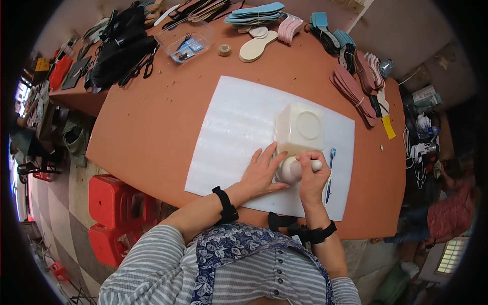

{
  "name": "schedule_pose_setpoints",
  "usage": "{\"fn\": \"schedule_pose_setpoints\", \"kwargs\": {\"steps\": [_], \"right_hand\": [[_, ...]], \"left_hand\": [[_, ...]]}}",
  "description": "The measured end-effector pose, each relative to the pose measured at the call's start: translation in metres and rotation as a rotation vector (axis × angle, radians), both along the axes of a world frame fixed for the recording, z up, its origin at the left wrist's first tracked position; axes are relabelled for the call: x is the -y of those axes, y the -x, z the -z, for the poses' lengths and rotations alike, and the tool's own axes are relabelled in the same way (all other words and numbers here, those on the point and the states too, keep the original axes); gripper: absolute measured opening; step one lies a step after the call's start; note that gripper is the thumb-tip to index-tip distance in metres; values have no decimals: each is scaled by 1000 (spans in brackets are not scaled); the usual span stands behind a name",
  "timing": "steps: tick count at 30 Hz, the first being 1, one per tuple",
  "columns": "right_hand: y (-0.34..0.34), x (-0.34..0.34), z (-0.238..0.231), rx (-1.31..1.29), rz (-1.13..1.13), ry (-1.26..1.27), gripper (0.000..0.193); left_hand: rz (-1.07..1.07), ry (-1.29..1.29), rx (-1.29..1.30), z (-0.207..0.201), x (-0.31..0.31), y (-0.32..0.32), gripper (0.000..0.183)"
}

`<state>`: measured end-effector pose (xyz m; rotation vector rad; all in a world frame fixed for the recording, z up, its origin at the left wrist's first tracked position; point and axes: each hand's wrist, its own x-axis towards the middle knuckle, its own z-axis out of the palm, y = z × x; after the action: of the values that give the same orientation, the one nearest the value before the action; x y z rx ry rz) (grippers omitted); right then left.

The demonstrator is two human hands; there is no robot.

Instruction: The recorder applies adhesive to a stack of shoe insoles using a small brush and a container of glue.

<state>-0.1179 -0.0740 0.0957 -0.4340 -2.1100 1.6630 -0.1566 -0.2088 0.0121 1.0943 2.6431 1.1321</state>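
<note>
Off-white pestle-like piece (pixel 290 170), round-bodied with a knob-ended handle, sits on the near side of a cream square-sided container (pixel 308 128), right of centre on a white foam sheet (pixel 234 127). Right hand (pixel 311 179) closed round its handle, knob showing past the fist. Left hand (pixel 261 174) spread wide, thumb and forefinger apart beside the round body; fingertips overlap the container's near-left edge, can't tell if they press on it. Container shows a round ring on its upward face, no readable marking. Blue-and-white toothbrush (pixel 329 187) lies on the sheet just right of the right hand. Sheet lies on an orange-brown table (pixel 152 122). Far edge: clear plastic tray (pixel 206 34) with blue packets (pixel 193 47), print too small to read; tan tape roll (pixel 224 50) beside it; cream insole (pixel 258 47); stacked blue insoles (pixel 255 16). Black-handled scissors (pixel 148 69) next to a black fabric heap (pixel 118 61), far left. Right side: dusty-pink insole bundle (pixel 351 91), yellow tag (pixel 388 127) near it, any writing not legible. Off the table: red plastic stools (pixel 105 201) at left; another person in a red patterned top (pixel 448 217) at right, partly dark.
</note>
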Motion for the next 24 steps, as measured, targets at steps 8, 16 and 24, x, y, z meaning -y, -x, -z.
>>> {"fn": "schedule_pose_setpoints", "kwargs": {"steps": [8,16,24], "right_hand": [[3,-3,4,-109,-74,98,21],[3,2,8,-106,19,-10,22],[5,14,3,-96,47,33,21]], "left_hand": [[-6,25,-76,0,1,1,83],[-34,-36,-62,-1,0,0,96],[-50,-29,-85,3,-7,-3,117]]}}
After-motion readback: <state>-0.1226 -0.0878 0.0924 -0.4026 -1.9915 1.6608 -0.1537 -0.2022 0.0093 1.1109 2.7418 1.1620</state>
